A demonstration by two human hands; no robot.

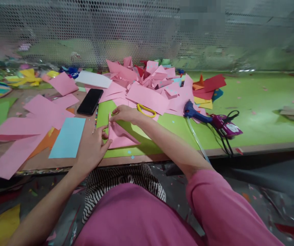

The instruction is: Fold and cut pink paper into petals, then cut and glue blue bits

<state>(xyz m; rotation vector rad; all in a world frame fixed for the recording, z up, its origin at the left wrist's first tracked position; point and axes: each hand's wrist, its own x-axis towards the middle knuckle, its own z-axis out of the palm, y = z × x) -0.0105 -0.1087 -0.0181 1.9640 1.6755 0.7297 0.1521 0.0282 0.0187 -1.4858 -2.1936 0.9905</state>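
A folded pink paper piece [121,136] lies on a green sheet [162,131] at the table's near edge. My left hand [92,147] rests beside its left corner, fingers curled, thumb and fingertips pinching that corner. My right hand [124,113] presses down on the paper's top edge with fingers bent together. A heap of folded pink papers [149,85] sits just behind my right hand.
A black phone [90,101] lies left of the green sheet. Yellow scissors [146,110], a blue glue gun [194,112] and a purple tool [226,127] with cords lie to the right. Pink strips [21,130] and a light blue sheet [68,137] cover the left. A perforated metal wall stands behind.
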